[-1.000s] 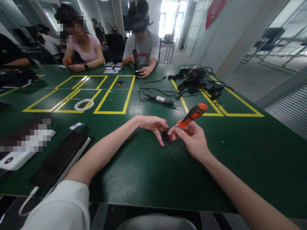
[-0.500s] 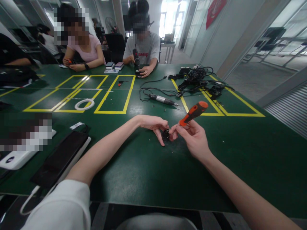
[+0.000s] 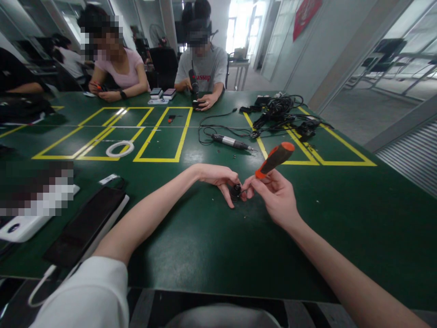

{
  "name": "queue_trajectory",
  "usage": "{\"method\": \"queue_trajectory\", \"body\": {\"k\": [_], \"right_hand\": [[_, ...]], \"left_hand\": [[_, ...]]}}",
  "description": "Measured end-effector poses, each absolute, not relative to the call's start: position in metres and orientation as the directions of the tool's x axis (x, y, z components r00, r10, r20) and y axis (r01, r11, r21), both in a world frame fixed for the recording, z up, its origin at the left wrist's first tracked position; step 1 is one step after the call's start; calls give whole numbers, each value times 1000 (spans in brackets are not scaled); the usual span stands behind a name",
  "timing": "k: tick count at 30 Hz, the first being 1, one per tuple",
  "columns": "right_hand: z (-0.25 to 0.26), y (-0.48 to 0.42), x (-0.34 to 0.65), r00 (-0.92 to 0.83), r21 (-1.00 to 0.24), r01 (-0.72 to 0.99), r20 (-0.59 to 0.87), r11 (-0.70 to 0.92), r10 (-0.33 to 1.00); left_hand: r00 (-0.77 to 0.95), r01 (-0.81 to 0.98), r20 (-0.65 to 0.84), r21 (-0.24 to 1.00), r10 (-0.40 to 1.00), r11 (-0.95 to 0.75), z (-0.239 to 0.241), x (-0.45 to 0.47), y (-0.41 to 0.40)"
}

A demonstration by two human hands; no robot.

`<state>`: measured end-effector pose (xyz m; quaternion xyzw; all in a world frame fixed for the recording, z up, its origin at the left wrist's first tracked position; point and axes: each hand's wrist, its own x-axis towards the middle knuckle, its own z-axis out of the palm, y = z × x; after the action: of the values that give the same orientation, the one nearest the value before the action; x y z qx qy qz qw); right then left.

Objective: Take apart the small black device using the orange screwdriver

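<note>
In the middle of the green table (image 3: 191, 246), my left hand (image 3: 223, 178) is closed round a small dark round part (image 3: 236, 191), thumb on its near side. The part rests on or just above the tabletop; its exact kind is too small to make out. My right hand (image 3: 273, 196) grips an orange and black screwdriver (image 3: 275, 160), its handle tilted up to the right. The shaft runs down between the fingers toward the dark part, and its tip is partly hidden by my fingertips.
An electric screwdriver (image 3: 232, 142) with a cord lies beyond my hands. Tangled black cables (image 3: 278, 111) are piled at the back right. A white tape roll (image 3: 119, 148) and a black device on a white power bank (image 3: 88, 228) lie left. Two people work opposite.
The screwdriver handle has shifted and turned slightly in my right hand. My left hand stays in place on the dark part.
</note>
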<state>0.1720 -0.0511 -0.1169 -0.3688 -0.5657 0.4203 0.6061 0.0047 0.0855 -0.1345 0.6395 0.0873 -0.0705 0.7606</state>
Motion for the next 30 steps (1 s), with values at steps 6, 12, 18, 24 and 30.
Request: {"method": "queue_trajectory", "body": {"k": [6, 12, 18, 24, 30], "right_hand": [[-115, -51, 174, -6, -921, -36, 389, 388, 921], [-118, -53, 172, -10, -921, -74, 383, 382, 924], [-118, -53, 172, 16, -926, -41, 374, 374, 927], [-117, -51, 172, 3, -923, -86, 375, 374, 927], [-115, -54, 172, 10, -930, -62, 362, 362, 932]], "left_hand": [[971, 237, -241, 957, 2, 164, -131, 3, 84], [978, 204, -207, 961, -7, 188, -133, 4, 85], [969, 241, -246, 954, 6, 177, -133, 3, 86], [967, 246, -253, 953, 19, 176, -132, 4, 84], [967, 246, -255, 951, 26, 187, -133, 4, 86]]}}
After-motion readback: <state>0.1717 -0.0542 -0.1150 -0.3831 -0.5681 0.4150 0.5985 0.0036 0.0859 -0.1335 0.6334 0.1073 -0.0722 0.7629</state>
